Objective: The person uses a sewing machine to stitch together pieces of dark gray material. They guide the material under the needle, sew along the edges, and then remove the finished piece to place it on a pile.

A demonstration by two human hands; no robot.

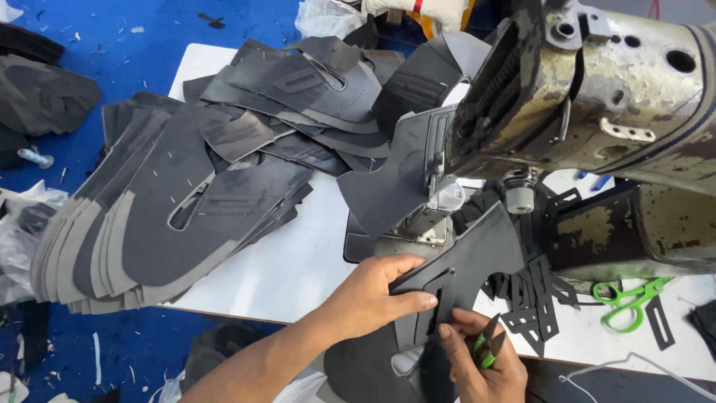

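Observation:
My left hand (373, 295) pinches a dark grey shoe upper piece (477, 254) near its lower edge, thumb on top, holding it in front of the sewing machine. My right hand (481, 358) sits just below, fingertips touching a small black strip on the piece while gripping small green-handled thread snips (488, 345). The worn metal sewing machine (597, 89) stands directly behind, its presser foot (436, 216) over another dark piece (395, 179) that curls upward.
A tall fanned stack of grey and black upper pieces (149, 224) covers the left of the white table (298, 261), with more piled at the back (313, 82). Black cut-out strips (533, 298) and green scissors (626, 298) lie to the right. Blue floor lies beyond.

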